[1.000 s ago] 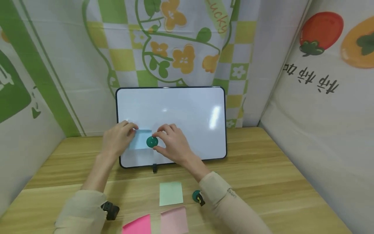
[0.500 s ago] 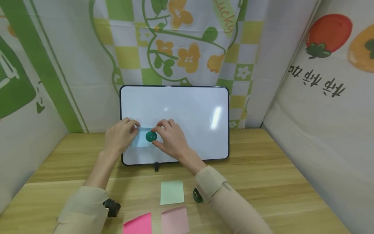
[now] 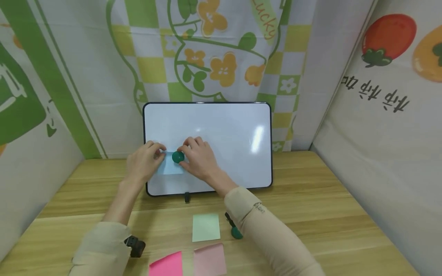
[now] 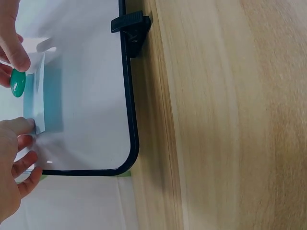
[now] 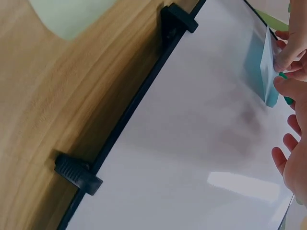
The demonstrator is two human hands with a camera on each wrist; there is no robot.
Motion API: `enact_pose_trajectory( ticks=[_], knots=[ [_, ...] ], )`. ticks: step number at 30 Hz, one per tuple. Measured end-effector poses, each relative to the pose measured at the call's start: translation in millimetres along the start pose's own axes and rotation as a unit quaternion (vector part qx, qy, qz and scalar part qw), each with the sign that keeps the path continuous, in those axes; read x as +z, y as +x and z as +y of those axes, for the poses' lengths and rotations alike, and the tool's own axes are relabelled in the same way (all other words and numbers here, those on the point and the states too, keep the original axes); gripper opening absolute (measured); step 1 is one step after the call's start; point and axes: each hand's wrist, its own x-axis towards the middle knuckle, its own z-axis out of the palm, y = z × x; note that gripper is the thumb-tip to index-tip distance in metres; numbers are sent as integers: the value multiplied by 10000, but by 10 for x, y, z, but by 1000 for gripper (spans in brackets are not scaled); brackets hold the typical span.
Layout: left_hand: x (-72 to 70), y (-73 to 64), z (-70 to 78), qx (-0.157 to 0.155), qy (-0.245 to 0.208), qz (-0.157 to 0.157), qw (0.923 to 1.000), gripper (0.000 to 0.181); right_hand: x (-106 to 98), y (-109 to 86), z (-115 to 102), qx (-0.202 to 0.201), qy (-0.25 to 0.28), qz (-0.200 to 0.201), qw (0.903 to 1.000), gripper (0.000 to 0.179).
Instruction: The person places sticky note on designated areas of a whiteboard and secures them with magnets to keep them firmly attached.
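A light blue sticky note (image 3: 170,166) lies against the whiteboard (image 3: 221,134), low on its left side. At the note's upper left corner, my left hand (image 3: 143,163) pinches the paper between thumb and fingers. My right hand (image 3: 199,157) grips a round green magnet (image 3: 177,157) by its rim, thumb below and finger above, over the note's upper right part. The left wrist view shows the magnet (image 4: 18,83) tilted at the note (image 4: 41,96), whose lower edge stands off the board. Whether the magnet touches the paper, I cannot tell.
A pale green note (image 3: 206,227), a pink note (image 3: 210,260) and a bright pink note (image 3: 167,265) lie on the wooden table (image 3: 310,214). Another green magnet (image 3: 236,233) sits beside the right sleeve. Black feet (image 5: 79,173) support the board's lower edge.
My right hand has brought the green magnet slightly up and left, nearer the note's top edge. My left hand keeps its place at the note's corner. The head view has shifted a little.
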Motion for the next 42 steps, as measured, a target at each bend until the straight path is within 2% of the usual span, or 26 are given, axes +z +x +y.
enact_pose_trajectory(
  ticks=[5, 11, 20, 24, 33, 42],
  knots=[
    [3, -18, -8, -14, -6, 70, 10000, 11, 35, 37, -2, -37, -64, -194, 9998, 39],
    [21, -10, 2, -34, -150, 192, 9997, 11, 86, 73, -33, 6, -124, -187, 9997, 36],
    [12, -61, 5, -398, -304, -67, 9987, 11, 147, 152, -46, -102, -95, -319, 9994, 34],
    [18, -70, 0, -408, -317, -46, 9987, 12, 168, 175, -40, -73, -144, -398, 9991, 32],
    [52, -37, 9, -408, -371, -66, 9985, 12, 206, 179, -9, -78, -397, -195, 9990, 28],
    [41, -30, 14, -461, -339, -62, 9983, 12, 239, 169, -53, -42, -633, 100, 9979, 36]
  ],
)
